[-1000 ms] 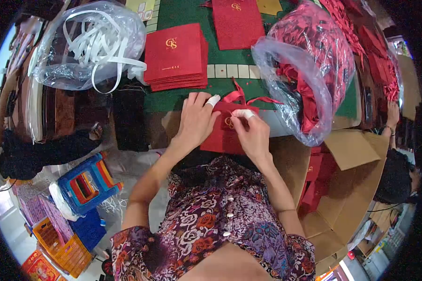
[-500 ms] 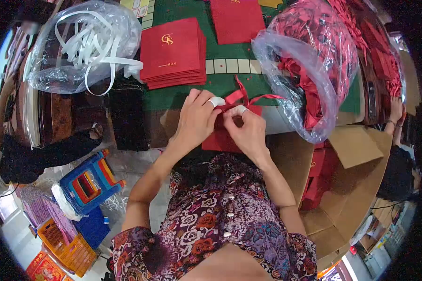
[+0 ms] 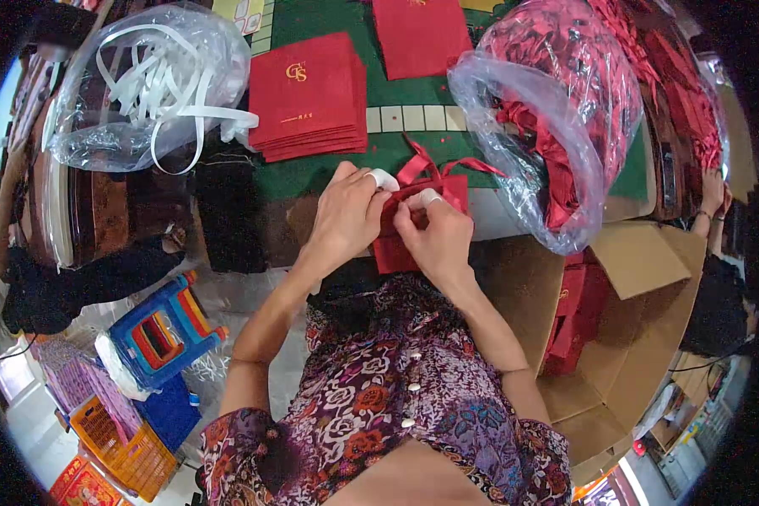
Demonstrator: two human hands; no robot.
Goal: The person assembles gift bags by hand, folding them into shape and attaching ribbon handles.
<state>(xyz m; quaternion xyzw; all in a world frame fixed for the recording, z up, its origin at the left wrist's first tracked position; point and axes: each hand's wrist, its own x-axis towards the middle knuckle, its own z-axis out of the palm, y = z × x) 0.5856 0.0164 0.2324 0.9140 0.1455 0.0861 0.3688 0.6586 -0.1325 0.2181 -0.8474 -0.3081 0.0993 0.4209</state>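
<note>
Both hands work on a red fabric pouch [image 3: 390, 255] at the table's near edge. Red ribbon ends [image 3: 468, 165] stick up and out beyond its far side. My left hand [image 3: 346, 211] pinches the pouch's upper left edge, a white wrap on one finger. Thumb and index finger of my right hand [image 3: 438, 240] close on the pouch's upper part; a white wrap covers that index finger too. What lies exactly between the fingertips is partly hidden. Just beyond my left hand lies a stack of red pouches [image 3: 308, 93] with gold lettering.
A clear bag of white ribbon [image 3: 156, 93] sits at the left, and a clear bag of red ribbons [image 3: 565, 110] at the right. More red pouches [image 3: 422, 38] lie at the back. An open cardboard box [image 3: 649, 329] holds red items. Another person's hand [image 3: 713, 194] shows far right.
The ribbon between my fingers has slipped from their grip and now stands beyond them. My right hand has shifted slightly left, and more of the pouch shows.
</note>
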